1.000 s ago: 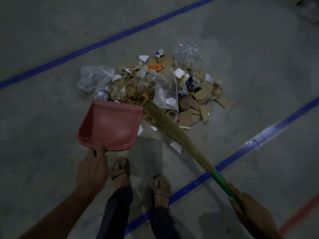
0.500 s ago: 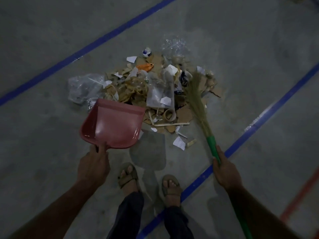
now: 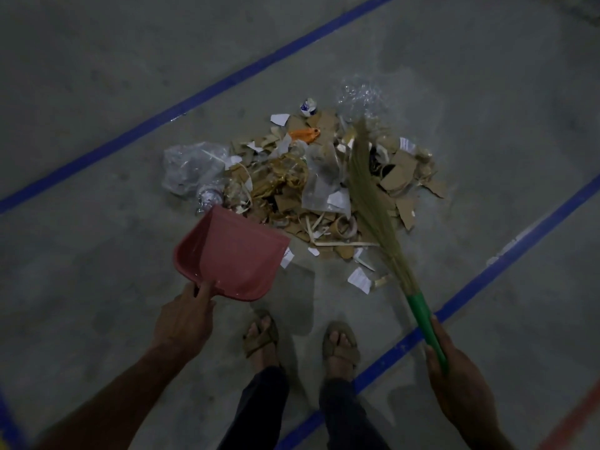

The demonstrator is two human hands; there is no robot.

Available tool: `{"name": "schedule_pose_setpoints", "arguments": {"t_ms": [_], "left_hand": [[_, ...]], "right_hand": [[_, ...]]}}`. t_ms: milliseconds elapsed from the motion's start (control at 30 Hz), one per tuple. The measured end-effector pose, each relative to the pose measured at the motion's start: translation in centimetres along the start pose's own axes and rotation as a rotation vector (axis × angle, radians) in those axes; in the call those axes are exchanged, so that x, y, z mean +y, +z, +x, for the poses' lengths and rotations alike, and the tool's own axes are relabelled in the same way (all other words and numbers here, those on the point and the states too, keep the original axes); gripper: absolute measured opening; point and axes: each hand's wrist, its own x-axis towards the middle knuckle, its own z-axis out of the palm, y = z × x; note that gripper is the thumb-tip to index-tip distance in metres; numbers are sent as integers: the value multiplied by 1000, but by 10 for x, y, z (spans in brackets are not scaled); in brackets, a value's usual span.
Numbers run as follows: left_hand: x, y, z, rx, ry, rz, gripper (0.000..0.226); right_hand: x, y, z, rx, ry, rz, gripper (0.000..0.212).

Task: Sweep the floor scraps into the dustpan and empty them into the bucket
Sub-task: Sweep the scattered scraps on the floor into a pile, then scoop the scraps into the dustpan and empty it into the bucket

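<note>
While my left hand [image 3: 185, 316] grips the dustpan [image 3: 232, 254] beside the scrap pile [image 3: 311, 177] on the floor and my right hand [image 3: 454, 378] grips the broom [image 3: 373, 203], I fear a hard stroke scatters light plastic past the pan's lip.

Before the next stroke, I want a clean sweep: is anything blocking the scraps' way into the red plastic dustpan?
Nothing visible does. The scrap pile lies right at the open lip of the red plastic dustpan, with no other object between.

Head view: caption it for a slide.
Left hand holds red dustpan; right hand lays broom across scrap pile.
</note>
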Motion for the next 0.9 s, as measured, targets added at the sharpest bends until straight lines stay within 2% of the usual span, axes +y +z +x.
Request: {"name": "schedule_pose_setpoints", "arguments": {"t_ms": [200, 333, 467, 633, 767, 800, 833, 867, 900], "left_hand": [[8, 7, 6, 6, 21, 17, 42], [25, 12, 21, 0, 42, 35, 39], [39, 12, 52, 28, 54, 110, 35], [47, 17, 114, 27, 42, 155, 31], [30, 21, 180, 61, -15, 129, 16], [43, 38, 179, 59, -54, 29, 15], [65, 65, 165, 32, -123, -54, 28], [83, 95, 129, -60, -304, -170, 50], [93, 140, 96, -100, -366, -208, 75]], "right_hand": [[-2, 14, 4, 113, -31, 23, 71], [-1, 12, 25, 163, -134, -100, 69], [-3, 0, 68, 102, -36, -163, 63], [17, -8, 127, 88, -39, -270, 58], [44, -4, 175, 25, -171, -383, 58], [50, -4, 187, -1, -215, -413, 59], [56, -3, 198, -20, -253, -449, 60], [60, -3, 208, -31, -286, -484, 61], [63, -3, 216, -38, -315, -513, 62]]}}
